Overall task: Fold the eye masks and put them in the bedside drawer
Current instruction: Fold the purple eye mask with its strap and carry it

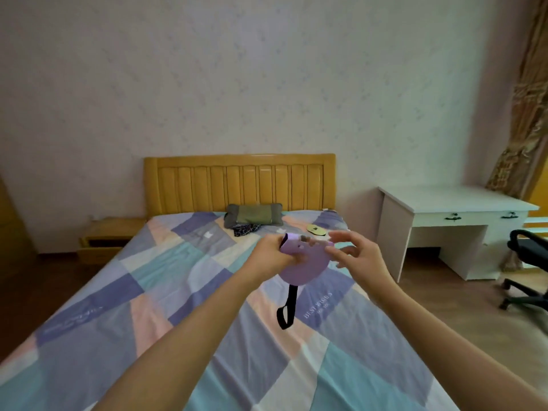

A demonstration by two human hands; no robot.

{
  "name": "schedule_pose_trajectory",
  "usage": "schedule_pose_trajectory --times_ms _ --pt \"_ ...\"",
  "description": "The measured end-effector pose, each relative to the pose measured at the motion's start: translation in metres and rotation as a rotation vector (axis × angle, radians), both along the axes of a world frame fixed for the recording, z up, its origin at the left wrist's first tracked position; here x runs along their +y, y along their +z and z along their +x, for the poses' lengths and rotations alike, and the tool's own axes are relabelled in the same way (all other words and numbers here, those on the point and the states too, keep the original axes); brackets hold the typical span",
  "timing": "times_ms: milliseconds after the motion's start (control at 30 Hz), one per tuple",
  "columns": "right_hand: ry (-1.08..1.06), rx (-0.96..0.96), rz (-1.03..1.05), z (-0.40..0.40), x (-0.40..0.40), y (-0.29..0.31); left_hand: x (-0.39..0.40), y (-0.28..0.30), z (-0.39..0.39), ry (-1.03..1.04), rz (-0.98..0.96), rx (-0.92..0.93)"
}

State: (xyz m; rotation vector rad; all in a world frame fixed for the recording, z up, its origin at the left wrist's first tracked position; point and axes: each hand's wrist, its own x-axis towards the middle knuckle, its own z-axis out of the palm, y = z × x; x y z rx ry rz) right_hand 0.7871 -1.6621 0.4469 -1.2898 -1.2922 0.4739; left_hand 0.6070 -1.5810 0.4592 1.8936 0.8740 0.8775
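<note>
I hold a lilac eye mask (308, 264) up in the air over the bed. My left hand (271, 253) is shut on its left end. My right hand (354, 253) is at its right edge with fingers spread, fingertips touching the mask. The mask's black strap (287, 310) hangs down in a loop below it. A dark patterned eye mask (245, 229) lies on the bed in front of the pillow. A yellow and black eye mask (316, 229) lies near the bed's right edge. The wooden bedside table (111, 232) stands left of the bed, its drawer (100, 247) pulled open.
The bed (184, 292) has a patchwork sheet in blue, teal and pink, a green pillow (253, 215) and a wooden headboard (240, 182). A white desk (450, 221) and a black office chair (527, 262) stand on the right.
</note>
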Motion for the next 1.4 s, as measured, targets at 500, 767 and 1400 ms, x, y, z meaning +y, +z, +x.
schedule_pose_trajectory --times_ms 500,767,1400 --pt "0.054 0.141 -0.102 -0.103 -0.032 0.015 -0.033 0.062 -0.053 0.243 -0.103 -0.341" --pt "0.089 0.445 -0.201 -0.130 -0.034 0.013 -0.035 0.063 -0.069 0.290 -0.084 -0.390" --pt "0.675 0.980 -0.048 -0.115 -0.038 0.057 -0.022 0.025 -0.107 0.500 -0.069 -0.403"
